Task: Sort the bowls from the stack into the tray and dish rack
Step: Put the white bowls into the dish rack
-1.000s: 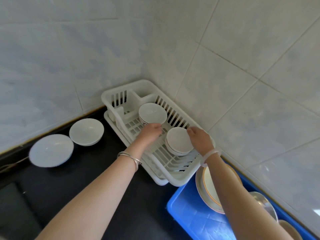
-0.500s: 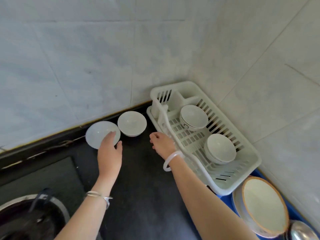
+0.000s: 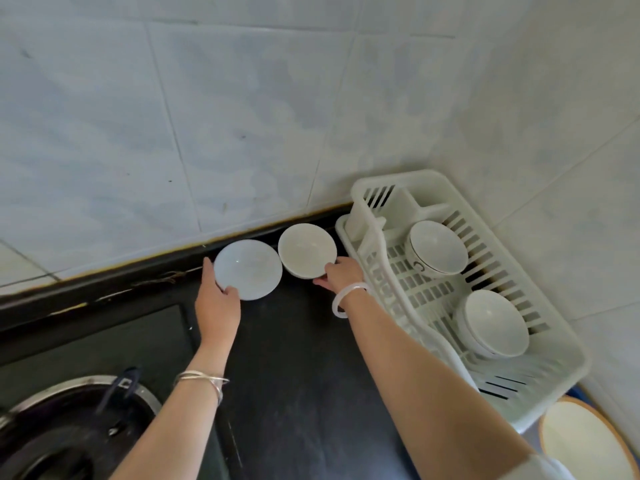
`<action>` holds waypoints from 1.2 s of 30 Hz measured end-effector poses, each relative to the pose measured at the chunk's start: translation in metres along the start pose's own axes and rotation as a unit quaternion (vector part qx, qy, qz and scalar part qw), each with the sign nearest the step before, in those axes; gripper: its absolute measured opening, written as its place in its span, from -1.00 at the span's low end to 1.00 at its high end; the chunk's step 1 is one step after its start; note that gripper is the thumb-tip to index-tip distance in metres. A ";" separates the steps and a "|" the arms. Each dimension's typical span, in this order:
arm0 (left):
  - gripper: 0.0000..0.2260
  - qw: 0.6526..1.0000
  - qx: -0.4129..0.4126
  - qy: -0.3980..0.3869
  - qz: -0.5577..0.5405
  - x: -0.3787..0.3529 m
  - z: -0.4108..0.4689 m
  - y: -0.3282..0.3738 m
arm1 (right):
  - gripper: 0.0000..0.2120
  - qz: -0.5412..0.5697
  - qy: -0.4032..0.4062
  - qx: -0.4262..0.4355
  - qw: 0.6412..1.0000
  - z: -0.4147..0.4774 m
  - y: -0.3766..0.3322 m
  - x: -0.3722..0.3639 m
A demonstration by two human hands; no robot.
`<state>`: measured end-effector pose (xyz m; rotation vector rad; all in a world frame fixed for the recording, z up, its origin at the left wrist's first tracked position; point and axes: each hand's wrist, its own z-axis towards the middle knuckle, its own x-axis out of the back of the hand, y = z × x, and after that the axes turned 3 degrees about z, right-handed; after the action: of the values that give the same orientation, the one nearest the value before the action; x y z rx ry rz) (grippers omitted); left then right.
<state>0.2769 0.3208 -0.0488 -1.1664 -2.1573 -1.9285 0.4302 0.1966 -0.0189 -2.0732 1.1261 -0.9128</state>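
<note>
Two white bowls sit on the black counter by the back wall. My left hand (image 3: 216, 303) grips the left, shallow bowl (image 3: 247, 270) by its near-left rim. My right hand (image 3: 341, 275) holds the near-right rim of the cream bowl (image 3: 306, 249) beside it. To the right stands the white dish rack (image 3: 540, 386), and in it are a bowl with a dark rim line (image 3: 438, 247) at the back and a small stack of white bowls (image 3: 491, 323) nearer me. Only a sliver of the blue tray (image 3: 576, 389) shows, at the lower right.
A gas stove burner (image 3: 65, 434) sits at the lower left on the black counter (image 3: 294, 375). An orange-rimmed plate (image 3: 585, 441) lies at the lower right corner beyond the rack. Tiled walls close the corner behind the bowls and the rack.
Both hands left the bowls in the rack and moved left to the counter. My left hand has closed on the shallow bowl and my right on the cream bowl. The view swung left.
</note>
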 end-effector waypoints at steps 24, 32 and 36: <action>-0.68 0.921 0.160 -0.083 -0.345 0.018 0.010 0.000 | -0.95 -0.215 0.006 0.118 0.969 -0.053 -0.031 -0.046; -0.66 0.925 0.161 -0.099 -0.330 0.017 0.012 -0.001 | -0.89 -0.200 -0.022 0.079 0.976 -0.048 -0.024 -0.049; -0.66 0.927 0.162 -0.118 -0.316 0.021 0.016 0.004 | -0.65 -0.136 -0.075 0.034 0.987 -0.048 -0.023 -0.046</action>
<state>0.2712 0.3446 -0.0391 -0.7248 -3.1284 -1.5280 0.3837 0.2389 0.0140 -2.2328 0.7368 -0.8895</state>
